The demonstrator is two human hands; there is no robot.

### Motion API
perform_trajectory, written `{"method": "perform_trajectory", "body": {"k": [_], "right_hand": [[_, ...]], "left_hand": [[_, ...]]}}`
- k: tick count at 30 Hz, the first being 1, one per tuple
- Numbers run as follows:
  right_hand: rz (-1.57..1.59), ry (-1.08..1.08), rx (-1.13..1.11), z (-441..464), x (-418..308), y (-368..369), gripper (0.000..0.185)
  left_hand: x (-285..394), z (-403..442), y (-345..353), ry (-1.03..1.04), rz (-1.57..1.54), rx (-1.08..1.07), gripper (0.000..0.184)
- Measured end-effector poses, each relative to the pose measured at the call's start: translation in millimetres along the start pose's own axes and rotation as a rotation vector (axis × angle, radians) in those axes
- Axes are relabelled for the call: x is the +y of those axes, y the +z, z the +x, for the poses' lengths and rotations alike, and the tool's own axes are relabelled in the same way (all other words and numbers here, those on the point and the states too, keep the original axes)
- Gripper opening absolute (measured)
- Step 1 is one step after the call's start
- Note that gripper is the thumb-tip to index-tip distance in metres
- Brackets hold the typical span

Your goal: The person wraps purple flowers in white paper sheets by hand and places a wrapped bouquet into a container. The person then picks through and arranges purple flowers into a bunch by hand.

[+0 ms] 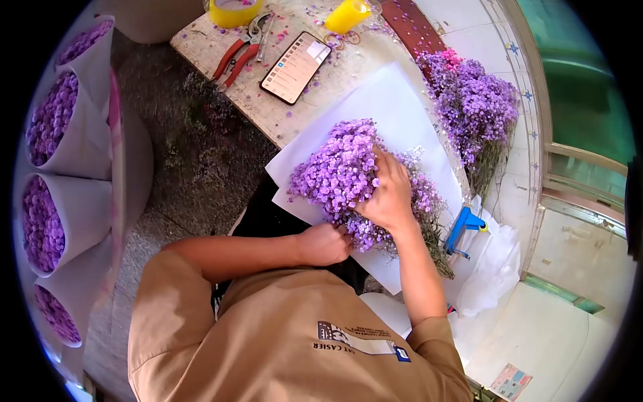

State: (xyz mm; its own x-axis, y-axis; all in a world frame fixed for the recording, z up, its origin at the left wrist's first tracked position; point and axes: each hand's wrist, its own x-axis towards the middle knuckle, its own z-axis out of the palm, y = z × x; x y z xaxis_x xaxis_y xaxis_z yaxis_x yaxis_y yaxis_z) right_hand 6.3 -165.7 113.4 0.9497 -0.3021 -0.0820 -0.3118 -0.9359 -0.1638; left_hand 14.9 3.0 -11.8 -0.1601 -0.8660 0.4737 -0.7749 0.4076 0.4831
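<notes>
A bunch of purple baby's breath (338,167) stands out over a sheet of white wrapping paper (388,100) at the table's near corner. My left hand (326,244) is closed in a fist at the bunch's lower edge, gripping it low down; the stems inside the fist are hidden. Curled round the right side of the flower heads is my right hand (388,191), its fingertips partly buried in the blossoms. More baby's breath (425,194) lies on the paper beneath and right of that hand, with thin green stems (439,253) pointing to the lower right.
On the table (268,124) lie a phone (295,68), red-handled pruning shears (241,52), a tape roll (234,12) and a yellow cylinder (347,16). Loose baby's breath (475,107) rests at right, above a blue tool (463,231) and white plastic (492,268). Wrapped bouquets (74,214) line the left.
</notes>
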Motion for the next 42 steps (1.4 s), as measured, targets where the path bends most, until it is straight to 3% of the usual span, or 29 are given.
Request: {"method": "perform_trajectory", "body": {"k": [6, 10, 15, 17, 19, 22, 26, 31, 33, 35, 36, 38, 40, 42], "right_hand": [[0.052, -0.012, -0.088, 4, 7, -7, 0.103], [0.171, 0.023, -0.069, 6, 13, 3, 0.102], [0.206, 0.01, -0.033, 17, 35, 7, 0.101], [0.221, 0.028, -0.064, 13, 34, 7, 0.095], [0.254, 0.048, -0.08, 9, 32, 10, 0.087], [0.422, 0.123, -0.157, 0, 21, 5, 0.072], [0.555, 0.068, -0.272, -16, 20, 12, 0.077], [0.734, 0.076, -0.329, 3, 47, 23, 0.071], [0.837, 0.065, -0.224, 21, 70, 34, 0.081], [0.688, -0.006, 0.019, 15, 96, 11, 0.097], [0.709, 0.116, -0.219, -18, 87, -63, 0.092], [0.198, 0.176, 0.06, -57, 61, -108, 0.09], [0.073, 0.133, 0.077, -90, 32, -109, 0.103], [-0.204, 0.113, 0.049, -108, 13, -61, 0.116]], "left_hand": [[3, -5, -13, 0.024, -0.036, -0.091, 0.017], [-2, -17, -63, -0.025, 0.051, 0.003, 0.023], [-19, -2, -100, -0.026, 0.377, 0.089, 0.019], [-18, 10, -109, 0.015, 0.46, 0.078, 0.004], [-17, 25, -111, 0.043, 0.552, 0.054, 0.013], [-11, 45, -124, 0.016, 0.561, -0.042, 0.012], [6, 59, -132, 0.023, 0.473, -0.197, 0.017], [-22, 87, -146, 0.075, 0.252, -0.309, 0.017], [-29, 103, -150, 0.049, 0.162, -0.384, 0.02], [-40, 115, -154, 0.008, 0.115, -0.41, 0.022], [-49, 116, -154, 0.019, 0.098, -0.385, 0.022], [-68, 133, -160, -0.137, 0.03, -0.563, 0.022], [-89, 147, -161, -0.222, -0.023, -0.651, 0.022], [-104, 167, -162, -0.3, -0.056, -0.716, 0.024]]}}
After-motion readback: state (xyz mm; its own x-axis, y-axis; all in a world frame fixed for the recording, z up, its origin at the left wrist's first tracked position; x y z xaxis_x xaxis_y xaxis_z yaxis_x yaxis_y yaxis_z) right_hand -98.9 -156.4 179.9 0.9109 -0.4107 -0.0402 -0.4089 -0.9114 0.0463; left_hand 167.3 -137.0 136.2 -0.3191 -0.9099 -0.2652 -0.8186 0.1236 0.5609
